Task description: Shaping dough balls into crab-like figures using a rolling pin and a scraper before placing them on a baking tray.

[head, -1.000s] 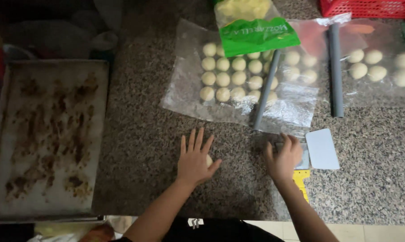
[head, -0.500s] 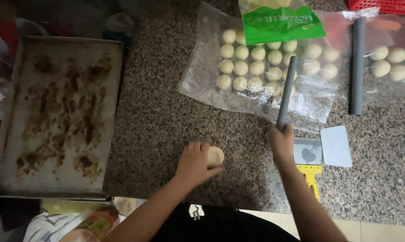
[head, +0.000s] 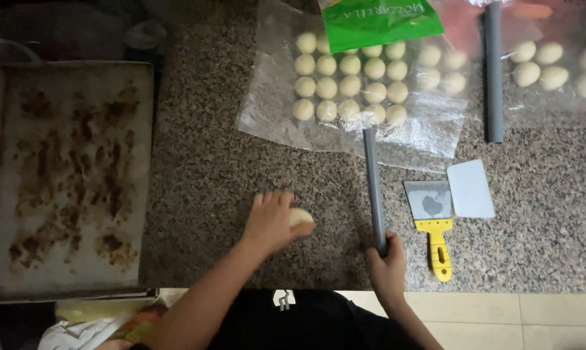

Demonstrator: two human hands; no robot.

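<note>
My left hand (head: pixel 271 221) rests on the speckled granite counter (head: pixel 202 175) with its fingers cupped over a pale dough ball (head: pixel 301 216). My right hand (head: pixel 386 260) grips the near end of a grey pipe-shaped rolling pin (head: pixel 373 185), which points away from me toward a clear plastic sheet (head: pixel 273 120). Several rows of small dough balls (head: pixel 349 87) lie on that sheet, partly under a green bag (head: pixel 378 21).
A stained metal baking tray (head: pixel 66 175) lies at the left. A yellow-handled metal scraper (head: pixel 432 223) and a white plastic scraper (head: pixel 470 188) sit right of the pin. A second grey pipe (head: pixel 493 71) and more dough balls (head: pixel 539 65) lie at far right.
Both hands were flat and empty on the counter. The left hand has since closed over a dough ball, and the right hand has taken the grey rolling pin and drawn it toward me.
</note>
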